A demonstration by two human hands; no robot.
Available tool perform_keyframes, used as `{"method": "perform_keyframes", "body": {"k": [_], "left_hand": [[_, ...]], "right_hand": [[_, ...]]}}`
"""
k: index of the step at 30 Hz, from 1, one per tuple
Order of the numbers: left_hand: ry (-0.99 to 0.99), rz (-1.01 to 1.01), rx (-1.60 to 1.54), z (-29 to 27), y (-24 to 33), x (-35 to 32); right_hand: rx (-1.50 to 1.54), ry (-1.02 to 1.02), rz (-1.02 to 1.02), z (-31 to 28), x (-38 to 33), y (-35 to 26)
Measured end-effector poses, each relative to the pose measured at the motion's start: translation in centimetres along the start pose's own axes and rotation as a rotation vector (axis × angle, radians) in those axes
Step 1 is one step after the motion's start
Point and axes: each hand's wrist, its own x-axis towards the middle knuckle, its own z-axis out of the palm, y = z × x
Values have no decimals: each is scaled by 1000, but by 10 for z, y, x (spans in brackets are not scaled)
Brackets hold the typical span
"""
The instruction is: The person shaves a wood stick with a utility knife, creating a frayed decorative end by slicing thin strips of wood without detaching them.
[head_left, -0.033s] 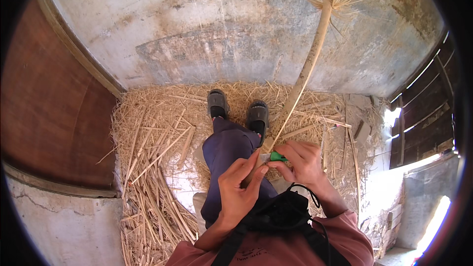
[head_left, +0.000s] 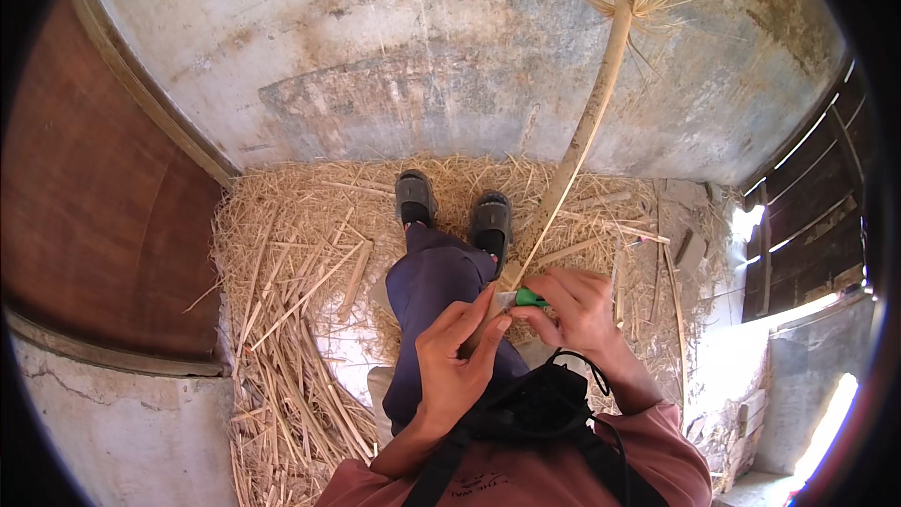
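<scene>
My left hand [head_left: 453, 347] is closed round the near end of a long bamboo strip [head_left: 523, 269], its thumb and fingers pinching it over my lap. From there the strip's pale edge runs away alongside a thick bamboo pole [head_left: 593, 117] that leans against the wall; whether the two are joined, I cannot tell. My right hand [head_left: 574, 308] grips a knife [head_left: 530, 299] with a green handle. Its short metal blade lies against the strip beside my left fingertips, and my right thumb is close to the left one. Fingers partly cover the strip's end.
Straw-like shavings [head_left: 310, 197] cover the floor round my sandals [head_left: 489, 225]. Many split strips [head_left: 300, 394] are heaped at the left. A stained wall [head_left: 394, 66] stands ahead, a brown panel [head_left: 103, 197] at left, dark slatted boards [head_left: 817, 197] at right. A black bag [head_left: 535, 404] hangs at my front.
</scene>
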Motion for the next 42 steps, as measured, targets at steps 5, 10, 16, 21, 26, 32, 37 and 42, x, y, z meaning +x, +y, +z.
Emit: {"method": "perform_keyframes", "body": {"k": [5, 10, 16, 21, 26, 32, 37, 42], "left_hand": [[-43, -31, 60, -6, 6, -1], [-93, -54, -30, -13, -12, -25], [-137, -207, -212, -13, -12, -8], [-145, -115, -188, -9, -13, -5], [-156, -138, -193, -5, -9, -7], [-77, -14, 5, -3, -5, -4], [-44, -5, 21, -3, -4, -4], [-65, -15, 24, -3, -5, -5]], "right_hand": [[-7, 170, 100, 8, -10, 24], [-123, 417, 440, -39, -12, 98], [111, 92, 215, -5, -28, 46], [80, -10, 35, 4, -15, 9], [57, -23, 0, 6, -7, 3], [-3, 0, -4, 7, -2, -1], [-16, 1, 17, 10, -2, 0], [-45, -5, 8, 5, -1, 4]]}}
